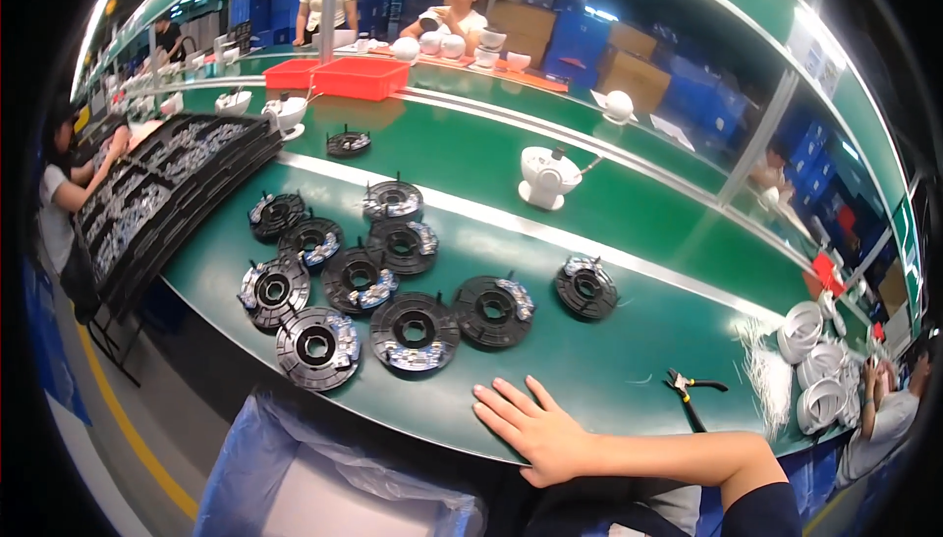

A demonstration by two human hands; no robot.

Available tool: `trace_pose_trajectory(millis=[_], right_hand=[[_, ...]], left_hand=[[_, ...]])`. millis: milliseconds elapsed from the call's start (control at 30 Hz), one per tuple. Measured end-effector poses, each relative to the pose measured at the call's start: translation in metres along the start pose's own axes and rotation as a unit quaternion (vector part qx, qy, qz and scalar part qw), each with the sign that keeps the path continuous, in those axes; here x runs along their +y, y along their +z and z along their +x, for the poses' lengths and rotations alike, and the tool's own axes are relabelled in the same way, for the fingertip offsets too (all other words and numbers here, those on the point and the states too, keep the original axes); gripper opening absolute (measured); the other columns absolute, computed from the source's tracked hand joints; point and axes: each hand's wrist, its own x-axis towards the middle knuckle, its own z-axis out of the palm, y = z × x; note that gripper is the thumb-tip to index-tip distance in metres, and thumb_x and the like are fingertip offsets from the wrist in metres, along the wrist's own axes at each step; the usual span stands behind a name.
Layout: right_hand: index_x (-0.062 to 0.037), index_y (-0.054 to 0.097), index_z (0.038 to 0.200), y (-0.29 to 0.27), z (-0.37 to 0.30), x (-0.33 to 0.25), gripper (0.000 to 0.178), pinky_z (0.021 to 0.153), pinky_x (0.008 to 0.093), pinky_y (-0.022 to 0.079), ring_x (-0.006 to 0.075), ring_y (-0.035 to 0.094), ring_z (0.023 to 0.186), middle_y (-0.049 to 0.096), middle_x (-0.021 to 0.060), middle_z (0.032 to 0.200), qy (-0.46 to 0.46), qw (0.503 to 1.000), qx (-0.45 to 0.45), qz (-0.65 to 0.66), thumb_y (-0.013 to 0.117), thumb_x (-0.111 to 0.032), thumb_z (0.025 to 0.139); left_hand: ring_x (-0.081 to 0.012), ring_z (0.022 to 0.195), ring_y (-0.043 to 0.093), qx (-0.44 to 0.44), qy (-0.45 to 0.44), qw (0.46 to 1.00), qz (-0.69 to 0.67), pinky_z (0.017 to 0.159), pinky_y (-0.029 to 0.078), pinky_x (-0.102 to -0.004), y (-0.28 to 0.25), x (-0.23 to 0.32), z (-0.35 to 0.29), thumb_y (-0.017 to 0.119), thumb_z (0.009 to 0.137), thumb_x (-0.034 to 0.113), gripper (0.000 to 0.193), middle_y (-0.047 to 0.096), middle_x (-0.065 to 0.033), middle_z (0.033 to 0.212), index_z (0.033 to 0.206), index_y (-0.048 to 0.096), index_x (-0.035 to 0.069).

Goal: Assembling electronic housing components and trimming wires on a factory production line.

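My right hand lies flat at the near edge of the green workbench, palm down, fingers spread and holding nothing. Just beyond its fingertips are black round plastic discs, each with a small circuit board and wires. Nearest are one disc with its board toward me and another disc beside it. Several more lie grouped to the left, among them a disc at the bench edge. A single disc sits apart on the right. My left hand is out of view.
Cutting pliers, white strands and white ring-shaped parts lie to the right. On the conveyor stand a white bowl-shaped unit and a red tray. Stacked black trays rise at left; a lined blue bin sits below. Co-workers are nearby.
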Motion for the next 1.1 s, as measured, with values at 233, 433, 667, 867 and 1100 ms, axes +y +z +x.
trace_pose_trajectory(millis=[233, 433, 667, 867, 1100], right_hand=[[0.0009, 0.020, 0.132, 0.017, -0.013, 0.030, 0.094, 0.102, 0.0532, 0.010, 0.0326, 0.013, 0.130, 0.015, 0.0189, 0.139, -0.034, 0.993, 0.104, 0.045, 0.065, -0.017, 0.051], [0.0001, 0.043, 0.118, 0.035, -0.021, 0.042, 0.071, 0.102, 0.0529, 0.012, 0.0358, 0.021, 0.126, 0.028, 0.0229, 0.131, -0.124, 0.960, 0.157, 0.195, 0.065, -0.023, 0.054], [-0.0014, 0.057, 0.084, -0.028, -0.202, 0.085, 0.019, 0.081, 0.0425, 0.042, 0.0317, 0.054, 0.087, 0.058, 0.0131, 0.089, -0.222, 0.811, 0.333, 0.427, 0.054, -0.007, 0.066], [0.0002, 0.055, 0.069, -0.135, -0.327, 0.073, 0.016, 0.060, 0.0293, 0.045, 0.0235, 0.052, 0.062, 0.050, 0.0098, 0.066, -0.332, 0.501, 0.610, 0.516, 0.039, 0.002, 0.068], [0.0009, 0.054, 0.074, -0.144, -0.345, 0.091, 0.015, 0.061, 0.0291, 0.045, 0.0226, 0.052, 0.062, 0.049, 0.0095, 0.066, -0.331, 0.476, 0.628, 0.518, 0.040, 0.000, 0.069]], left_hand=[[-0.0179, 0.086, 0.043, -0.214, -0.021, 0.938, -0.271, 0.083, 0.034, -0.0322, 0.071, 0.197, 0.077, 0.046, 0.082, 0.023, 0.047, 0.044, -0.0056, 0.094, 0.122, 0.035, 0.002], [-0.0165, 0.080, 0.042, -0.362, -0.094, 0.797, -0.474, 0.080, 0.035, -0.0321, 0.193, 0.385, 0.107, 0.046, 0.081, 0.023, 0.048, 0.043, -0.0047, 0.087, 0.122, 0.034, 0.001], [-0.0149, 0.073, 0.041, -0.344, -0.226, 0.670, -0.618, 0.077, 0.036, -0.0319, 0.201, 0.535, 0.085, 0.046, 0.081, 0.023, 0.048, 0.042, -0.0038, 0.079, 0.122, 0.032, 0.000], [-0.0125, 0.060, 0.040, -0.341, -0.392, 0.511, -0.685, 0.068, 0.036, -0.0293, 0.335, 0.657, 0.061, 0.054, 0.077, 0.020, 0.045, 0.040, -0.0011, 0.066, 0.113, 0.038, -0.003], [-0.0138, 0.057, 0.044, -0.406, -0.494, 0.382, -0.667, 0.069, 0.041, -0.0329, 0.528, 0.720, 0.018, 0.055, 0.075, 0.023, 0.034, 0.042, -0.0006, 0.063, 0.100, 0.048, 0.001]])
